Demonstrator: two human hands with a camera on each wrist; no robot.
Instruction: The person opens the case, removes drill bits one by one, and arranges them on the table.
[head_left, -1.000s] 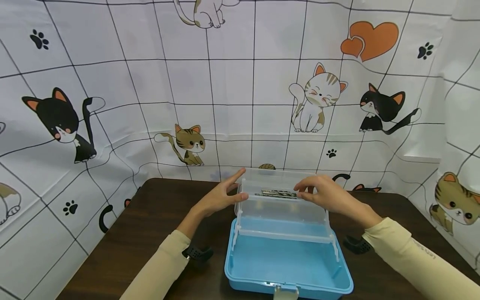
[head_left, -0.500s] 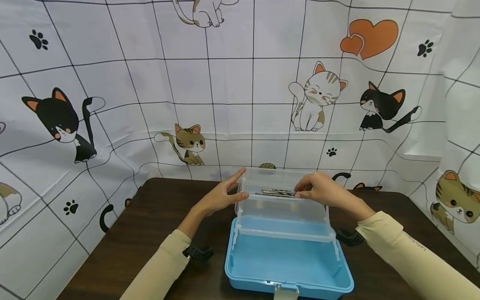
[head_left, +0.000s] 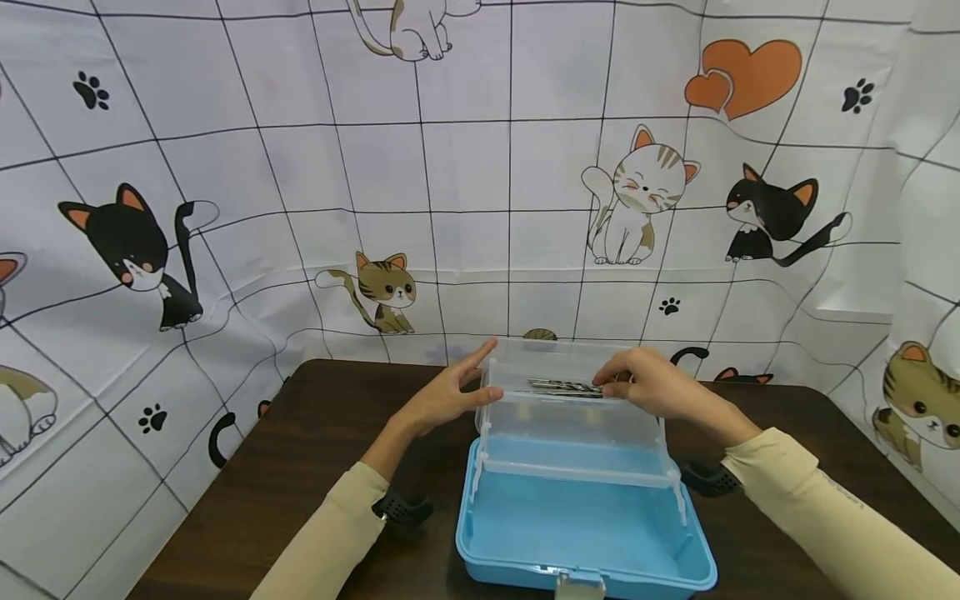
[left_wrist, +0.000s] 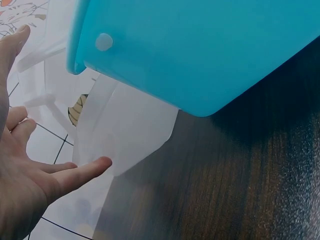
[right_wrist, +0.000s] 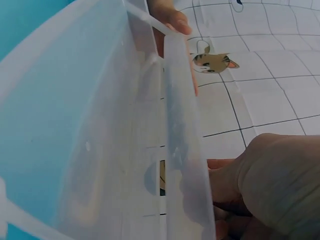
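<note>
Toolbox, blue, near the centre of the table, lid raised at the far side.

Tray: translucent plastic, two tiers, lifted over the far half of the toolbox on pale arms.

Metal rods: slim, spiral-cut, a small bundle lying left to right in the far upper tier.

Right hand: reaching over the tray from the right; thumb and forefinger bent, grasping the right end of the metal rods; remaining fingers partly hidden.

Left hand: at the left end of the tray; fingers relaxed and spread, grasping nothing; forefinger near the far corner, thumb nearer. Contact with the plastic cannot be told.

Latch: pale, middle of the toolbox's near side.

Sleeves: cream, one on each forearm.

Straps: black, one below each wrist.

Table: dark brown wood grain.

Sheet: white, black grid, printed with cats, paw prints and orange hearts; hung behind the table, wrinkled.
</note>
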